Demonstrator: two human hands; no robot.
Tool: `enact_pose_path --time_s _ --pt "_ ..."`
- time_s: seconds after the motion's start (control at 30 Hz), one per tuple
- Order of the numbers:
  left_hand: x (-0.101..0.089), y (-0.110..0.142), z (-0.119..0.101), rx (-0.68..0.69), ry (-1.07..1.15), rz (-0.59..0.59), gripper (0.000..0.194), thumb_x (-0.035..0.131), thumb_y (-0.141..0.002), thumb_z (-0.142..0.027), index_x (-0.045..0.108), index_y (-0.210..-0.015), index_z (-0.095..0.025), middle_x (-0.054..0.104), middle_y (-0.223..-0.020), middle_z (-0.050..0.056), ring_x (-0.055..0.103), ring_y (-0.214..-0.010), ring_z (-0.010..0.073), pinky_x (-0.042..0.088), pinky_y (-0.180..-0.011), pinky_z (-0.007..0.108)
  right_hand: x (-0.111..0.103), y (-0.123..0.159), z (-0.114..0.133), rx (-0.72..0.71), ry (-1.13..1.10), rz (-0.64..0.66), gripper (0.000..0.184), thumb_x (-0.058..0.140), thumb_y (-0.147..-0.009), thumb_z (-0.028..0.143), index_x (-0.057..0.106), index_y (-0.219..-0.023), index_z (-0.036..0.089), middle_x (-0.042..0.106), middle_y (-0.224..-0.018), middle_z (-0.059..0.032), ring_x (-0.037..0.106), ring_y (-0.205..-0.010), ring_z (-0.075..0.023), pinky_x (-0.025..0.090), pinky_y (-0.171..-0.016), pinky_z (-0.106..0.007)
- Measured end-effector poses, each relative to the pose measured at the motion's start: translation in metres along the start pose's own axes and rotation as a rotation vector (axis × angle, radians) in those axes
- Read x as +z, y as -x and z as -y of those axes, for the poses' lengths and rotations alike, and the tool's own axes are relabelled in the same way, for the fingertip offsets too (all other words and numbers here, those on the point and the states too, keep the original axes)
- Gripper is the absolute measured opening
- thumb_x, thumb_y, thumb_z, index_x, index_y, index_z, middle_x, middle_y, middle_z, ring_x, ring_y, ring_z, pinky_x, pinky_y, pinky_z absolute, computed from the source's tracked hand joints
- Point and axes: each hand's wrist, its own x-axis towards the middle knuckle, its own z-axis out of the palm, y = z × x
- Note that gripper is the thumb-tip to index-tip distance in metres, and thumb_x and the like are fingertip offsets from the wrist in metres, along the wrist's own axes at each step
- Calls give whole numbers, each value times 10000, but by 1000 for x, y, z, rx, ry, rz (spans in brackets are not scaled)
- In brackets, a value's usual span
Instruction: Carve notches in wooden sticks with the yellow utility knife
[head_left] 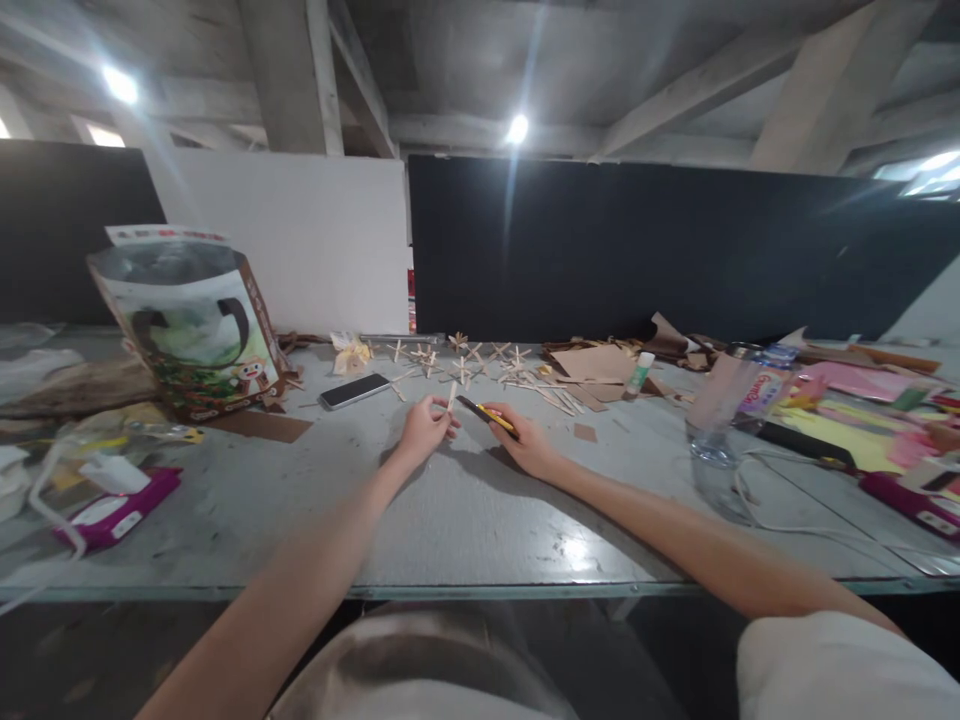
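Between the fingertips of my left hand (427,428) a short, thin wooden stick (452,396) points upward. My right hand (526,446) is closed round a yellow utility knife (498,420), its dark blade end aimed left toward the stick. Blade and stick are close together; whether they touch I cannot tell. Just beyond my hands lie several small star-like shapes made of crossed sticks (463,372), with loose sticks (559,398) to their right. A dark phone (355,390) rests on the table to the left of my left hand.
At the left stand a large printed bag (196,335) and a purple power strip (120,508). Cardboard pieces (592,362), a glue stick (640,374) and a clear bottle (716,415) are on the right. Coloured paper (862,420) and a cable (787,520) lie farther right. Dark panels (637,250) close off the back.
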Motion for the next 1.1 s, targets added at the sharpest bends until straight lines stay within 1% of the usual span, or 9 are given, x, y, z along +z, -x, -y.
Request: enact_pose_path --time_s 0.1,0.2,0.27,0.37,0.57,0.67,0.8,0.97,1.1 --pt "0 -1 1 16 8 18 238 756 -813 -205 545 -923 -194 740 -629 9 646 -458 134 517 -531 236 1 0 -5 -27 -13 -20 398 472 -1038 386 616 -1369 217 743 -1296 -111 713 -1121 -248 542 -1002 -394" --pt "0 -2 2 28 16 32 249 762 -810 -204 540 -924 -195 735 -618 -5 645 -456 127 513 -517 220 3 -1 -11 -60 -12 -38 396 481 -1037 407 632 -1352 221 762 -1248 -106 730 -1062 -250 567 -952 -399" --pt "0 -2 3 28 9 32 238 749 -814 -185 537 -922 -195 731 -612 -11 643 -451 125 511 -510 217 4 -1 -14 -78 -6 -46 387 489 -1037 403 642 -1347 229 771 -1225 -103 739 -1023 -249 579 -920 -396" --pt "1 -2 3 32 -5 25 208 710 -827 -148 538 -935 -194 730 -619 -15 642 -453 124 514 -513 221 5 -1 -16 -101 5 -49 384 489 -1041 395 648 -1354 241 775 -1228 -97 745 -1016 -249 583 -913 -396" --pt "1 -1 5 60 -65 37 191 698 -837 -156 547 -947 -193 751 -650 4 654 -472 134 511 -526 230 4 -2 -17 -81 25 -35 401 462 -1053 400 638 -1363 217 779 -1207 -105 750 -982 -245 587 -878 -384" --pt "1 -2 6 69 -104 26 185 672 -830 -124 546 -948 -192 754 -656 0 654 -472 130 490 -518 218 5 -2 -18 -109 13 -46 396 471 -1053 391 640 -1369 222 779 -1218 -106 748 -992 -246 583 -886 -387" --pt "2 -2 5 64 -107 22 191 659 -821 -103 536 -932 -198 749 -656 -9 655 -473 129 491 -513 217 5 -2 -15 -149 22 -59 393 489 -1052 382 652 -1375 227 775 -1238 -113 743 -1042 -250 568 -943 -396" --pt "3 -2 4 68 -110 15 148 651 -856 -130 535 -918 -198 751 -651 2 646 -454 132 495 -506 227 2 -2 -11 -124 53 -48 380 496 -1043 351 660 -1362 229 791 -1186 -105 751 -982 -246 576 -912 -390" --pt "2 -2 4 72 -114 11 166 681 -848 -161 529 -898 -203 761 -660 14 649 -460 137 497 -501 229 1 -2 -8 -124 58 -40 374 486 -1043 352 662 -1352 235 788 -1188 -101 749 -1018 -252 573 -934 -403"
